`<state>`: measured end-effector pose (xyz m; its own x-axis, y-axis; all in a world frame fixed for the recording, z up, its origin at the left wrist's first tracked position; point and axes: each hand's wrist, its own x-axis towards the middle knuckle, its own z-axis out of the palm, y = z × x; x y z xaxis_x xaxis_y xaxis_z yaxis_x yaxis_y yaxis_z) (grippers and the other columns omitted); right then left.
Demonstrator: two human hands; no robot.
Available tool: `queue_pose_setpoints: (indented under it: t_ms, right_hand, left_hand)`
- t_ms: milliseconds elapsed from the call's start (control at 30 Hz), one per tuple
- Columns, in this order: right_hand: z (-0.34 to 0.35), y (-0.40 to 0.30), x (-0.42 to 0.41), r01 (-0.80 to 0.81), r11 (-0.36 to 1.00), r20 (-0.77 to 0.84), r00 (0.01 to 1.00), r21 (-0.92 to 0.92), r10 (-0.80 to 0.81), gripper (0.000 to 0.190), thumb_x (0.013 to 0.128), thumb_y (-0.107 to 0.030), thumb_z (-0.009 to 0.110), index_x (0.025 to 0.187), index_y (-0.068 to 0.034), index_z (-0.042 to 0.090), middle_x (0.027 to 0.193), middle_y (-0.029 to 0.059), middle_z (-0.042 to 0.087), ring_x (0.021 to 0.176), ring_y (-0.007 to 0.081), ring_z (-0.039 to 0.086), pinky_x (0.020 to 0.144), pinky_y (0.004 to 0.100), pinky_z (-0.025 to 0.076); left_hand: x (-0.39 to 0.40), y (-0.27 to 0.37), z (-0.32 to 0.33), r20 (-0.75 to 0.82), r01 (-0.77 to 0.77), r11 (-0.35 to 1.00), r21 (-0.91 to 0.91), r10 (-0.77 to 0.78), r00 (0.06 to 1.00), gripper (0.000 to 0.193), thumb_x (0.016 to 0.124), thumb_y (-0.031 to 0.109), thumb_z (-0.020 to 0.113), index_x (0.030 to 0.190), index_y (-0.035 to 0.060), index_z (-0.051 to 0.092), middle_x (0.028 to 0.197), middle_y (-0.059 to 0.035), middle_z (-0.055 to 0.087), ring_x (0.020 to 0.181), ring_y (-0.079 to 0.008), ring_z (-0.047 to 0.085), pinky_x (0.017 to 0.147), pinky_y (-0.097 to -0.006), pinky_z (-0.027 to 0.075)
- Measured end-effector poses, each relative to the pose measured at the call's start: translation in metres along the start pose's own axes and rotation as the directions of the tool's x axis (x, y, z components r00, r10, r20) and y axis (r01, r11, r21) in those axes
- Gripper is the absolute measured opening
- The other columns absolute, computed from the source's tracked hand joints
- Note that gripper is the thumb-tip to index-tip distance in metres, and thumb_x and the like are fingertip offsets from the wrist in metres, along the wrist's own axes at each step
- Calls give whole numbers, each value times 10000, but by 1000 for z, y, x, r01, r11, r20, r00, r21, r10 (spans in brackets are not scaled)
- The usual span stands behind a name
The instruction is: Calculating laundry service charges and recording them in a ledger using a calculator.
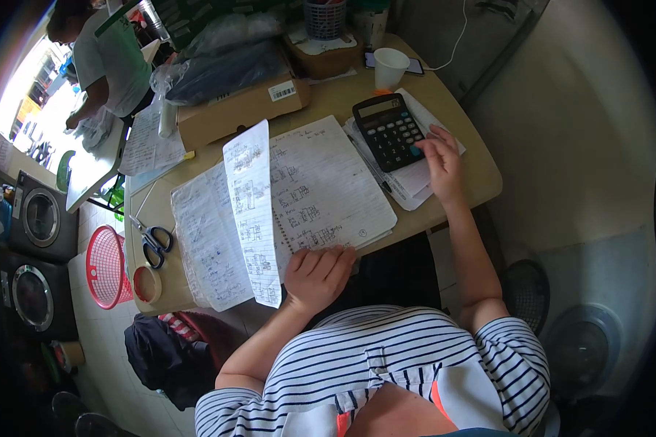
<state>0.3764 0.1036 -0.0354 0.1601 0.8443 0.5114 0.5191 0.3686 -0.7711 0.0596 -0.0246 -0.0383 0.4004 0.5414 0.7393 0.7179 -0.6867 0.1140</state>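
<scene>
A spiral notebook (328,180) with handwritten pages lies open on the table, one leaf standing partly raised. My left hand (318,276) rests on the notebook's lower edge, fingers bent and side by side; whether anything is under them is hidden. My right hand (441,161) is at the lower right corner of a black desktop calculator (389,131), its fingertips at the keys, thumb and fingers curled near each other. The calculator lies on loose papers (410,191). Between them and the notebook is a pen (385,187).
Scissors (156,240) and a tape roll (147,284) lie at the table's left edge. Behind are a cardboard box (240,112), a white cup (391,66) and a phone (415,66). A pink basket (106,267) stands on the floor; a person (106,60) stands at another table.
</scene>
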Motion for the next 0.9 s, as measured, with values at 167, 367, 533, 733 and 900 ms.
queue_pose_setpoints:
  t_ms: [167, 367, 533, 733, 900]
  right_hand:
    - [-2, -4, -5, 21, 997, -114, 993, -79, -30, 251, 1031, -200, 637, 972, 6, 768, 1322, 187, 624, 1208, 271, 632, 950, 370, 540]
    - [7, -11, -6, 37, 935, -96, 993, -352, -76, 240, 1006, -150, 660, 925, 62, 736, 1281, 194, 634, 1101, 300, 686, 863, 368, 575]
    - [4, -11, -4, 58, 969, -107, 991, -241, -86, 228, 1010, -121, 642, 970, 96, 698, 1221, 186, 627, 1013, 301, 675, 813, 354, 572]
    - [6, -9, -5, 97, 968, -102, 987, -233, -123, 203, 1011, -120, 637, 1020, 78, 682, 1255, 186, 606, 1041, 303, 653, 809, 368, 563]
    - [4, -8, -10, 109, 970, -106, 985, -217, -135, 165, 989, -104, 657, 1024, 55, 678, 1264, 195, 598, 1075, 315, 639, 809, 363, 554]
  left_hand:
    - [0, -1, 0, -26, -9, 998, -63, 7, 1000, 232, 752, 153, 849, 962, 156, 751, 926, 42, 697, 805, -151, 614, 787, -327, 451]
    - [-8, -9, -11, -70, 31, 925, -379, -62, 996, 146, 839, 173, 787, 833, 75, 679, 830, -64, 633, 781, -251, 617, 778, -367, 474]
    - [-14, -8, -15, -150, 194, 581, -790, -490, 859, 273, 1053, 221, 489, 907, 24, 611, 876, -137, 596, 811, -260, 586, 768, -373, 487]
    - [19, -37, -60, 254, 436, 39, -899, -764, 593, 323, 1080, 293, 467, 1181, -1, 551, 1182, -158, 562, 1137, -269, 545, 1001, -435, 445]
    - [18, -83, -85, 378, 628, 751, 202, -652, 658, 578, 943, 325, 706, 1437, 97, 511, 1496, -221, 421, 1366, -426, 438, 1152, -553, 329]
